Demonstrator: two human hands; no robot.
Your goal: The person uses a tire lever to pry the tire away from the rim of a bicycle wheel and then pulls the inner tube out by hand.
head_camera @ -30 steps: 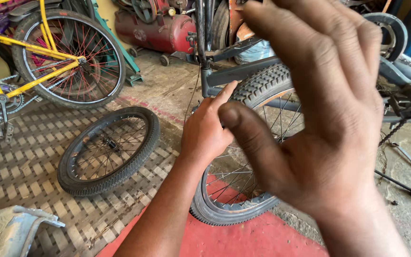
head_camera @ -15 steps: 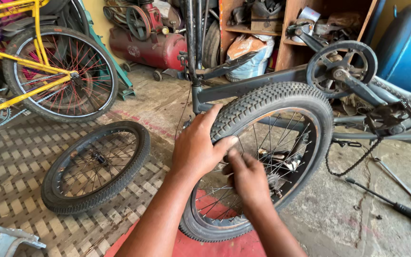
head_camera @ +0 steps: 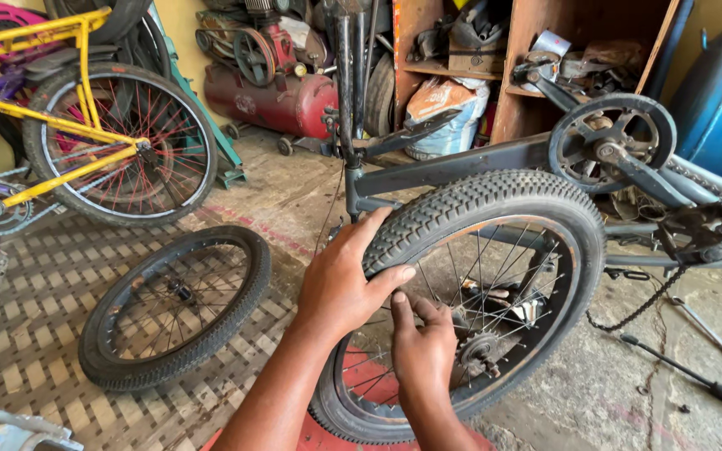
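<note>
A black bicycle wheel (head_camera: 495, 205) with a knobby tyre, thin spokes and a small sprocket (head_camera: 480, 347) stands upright on the floor in front of me. My left hand (head_camera: 340, 288) grips the tyre at its upper left, thumb over the tread. My right hand (head_camera: 422, 355) is just below it, inside the rim against the spokes. Its fingers are curled up towards the tyre's inner edge, and what they hold is hidden. Behind the wheel lies a dark bicycle frame (head_camera: 461, 163) with a chainring (head_camera: 612, 142).
A second black wheel (head_camera: 173, 305) lies flat on the patterned mat to the left. A yellow bicycle (head_camera: 68, 138) stands at the far left and a red compressor tank (head_camera: 273, 100) behind. A loose chain (head_camera: 641, 305) and long tools (head_camera: 695, 380) lie on the concrete at right.
My right hand dropped from close in front of the camera down to the wheel's spokes. My left hand stayed on the tyre. The view tilted down and nearer to the wheel.
</note>
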